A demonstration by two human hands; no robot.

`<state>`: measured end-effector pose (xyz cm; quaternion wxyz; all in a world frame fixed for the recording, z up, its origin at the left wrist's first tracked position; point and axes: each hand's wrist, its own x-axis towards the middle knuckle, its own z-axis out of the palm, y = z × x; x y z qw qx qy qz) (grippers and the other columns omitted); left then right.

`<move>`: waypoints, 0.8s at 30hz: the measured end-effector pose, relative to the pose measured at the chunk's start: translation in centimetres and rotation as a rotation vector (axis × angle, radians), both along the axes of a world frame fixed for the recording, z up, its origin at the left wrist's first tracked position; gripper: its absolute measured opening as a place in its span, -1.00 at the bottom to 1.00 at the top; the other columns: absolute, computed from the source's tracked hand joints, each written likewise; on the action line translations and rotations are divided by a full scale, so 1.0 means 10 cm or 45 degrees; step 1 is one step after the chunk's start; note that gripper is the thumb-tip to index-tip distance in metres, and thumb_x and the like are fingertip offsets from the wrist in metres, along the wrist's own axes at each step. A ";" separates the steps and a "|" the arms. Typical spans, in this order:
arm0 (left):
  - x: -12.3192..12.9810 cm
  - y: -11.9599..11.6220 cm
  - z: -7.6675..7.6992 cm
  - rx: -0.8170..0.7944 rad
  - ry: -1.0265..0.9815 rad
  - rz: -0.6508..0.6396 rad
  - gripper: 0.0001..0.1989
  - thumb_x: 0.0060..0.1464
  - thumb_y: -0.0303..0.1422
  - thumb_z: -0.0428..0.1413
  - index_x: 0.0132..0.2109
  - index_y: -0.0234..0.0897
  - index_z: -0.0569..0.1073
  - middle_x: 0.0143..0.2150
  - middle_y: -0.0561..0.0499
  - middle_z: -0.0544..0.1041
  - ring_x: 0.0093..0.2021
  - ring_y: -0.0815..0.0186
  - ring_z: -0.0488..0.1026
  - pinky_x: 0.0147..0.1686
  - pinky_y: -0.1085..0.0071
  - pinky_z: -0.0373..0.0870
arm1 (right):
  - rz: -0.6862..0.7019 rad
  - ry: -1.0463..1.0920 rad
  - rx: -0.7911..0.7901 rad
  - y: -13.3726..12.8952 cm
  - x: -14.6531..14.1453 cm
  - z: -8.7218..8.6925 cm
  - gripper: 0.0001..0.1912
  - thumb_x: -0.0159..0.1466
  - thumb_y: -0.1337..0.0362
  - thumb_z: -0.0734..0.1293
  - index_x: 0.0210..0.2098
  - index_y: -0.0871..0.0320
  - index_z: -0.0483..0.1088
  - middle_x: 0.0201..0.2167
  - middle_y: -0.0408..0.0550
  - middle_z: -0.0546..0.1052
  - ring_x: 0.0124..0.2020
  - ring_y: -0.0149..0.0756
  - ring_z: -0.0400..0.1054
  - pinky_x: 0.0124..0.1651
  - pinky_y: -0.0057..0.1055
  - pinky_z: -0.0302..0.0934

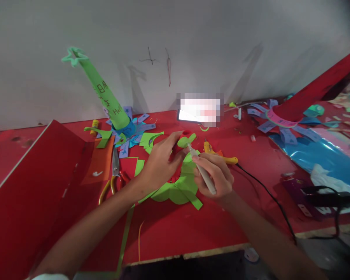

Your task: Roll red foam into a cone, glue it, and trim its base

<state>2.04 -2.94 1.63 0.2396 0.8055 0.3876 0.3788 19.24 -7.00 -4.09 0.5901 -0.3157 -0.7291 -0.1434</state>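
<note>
My left hand (162, 158) pinches a small rounded green cutout (183, 142), holding it up above the table. My right hand (217, 177) is closed around a white pen (204, 174), whose tip touches or nearly touches the cutout. Beneath both hands lies a larger green scalloped piece (175, 193) with petal-like lobes and strips; my left hand covers part of its red centre. Scissors (115, 163) with yellow and red handles lie left of my left hand. Just beyond my right hand rests a yellow glue gun (230, 160) with a black cord.
A green cone (112, 99) with lettering and a star top stands back left; a red cone (312, 91) leans at right. A phone-like screen (189, 112) props against the wall. A red folded board (43, 171) fills the left; a purple box (301, 198) sits right.
</note>
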 end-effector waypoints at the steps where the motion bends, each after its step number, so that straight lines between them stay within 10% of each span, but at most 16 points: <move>1: 0.00 0.00 0.00 0.001 0.000 -0.002 -0.79 0.28 -0.42 0.06 0.04 -0.25 0.43 -0.28 0.04 0.57 -0.36 0.33 0.44 -0.31 0.37 0.32 | 0.016 -0.001 0.009 0.01 0.00 -0.01 -0.59 0.37 0.44 0.31 0.19 0.19 0.43 -0.19 0.04 0.59 -0.21 -0.21 0.54 -0.16 -0.28 0.52; 24: -0.01 0.00 0.00 -0.055 -0.019 -0.014 -0.66 0.25 -0.48 0.04 0.15 -0.23 0.44 -0.17 -0.02 0.63 -0.24 0.28 0.53 -0.19 0.33 0.45 | -0.004 -0.034 0.015 0.03 0.00 -0.02 -0.60 0.37 0.42 0.31 0.19 0.11 0.42 -0.19 0.00 0.61 -0.23 -0.21 0.56 -0.18 -0.27 0.52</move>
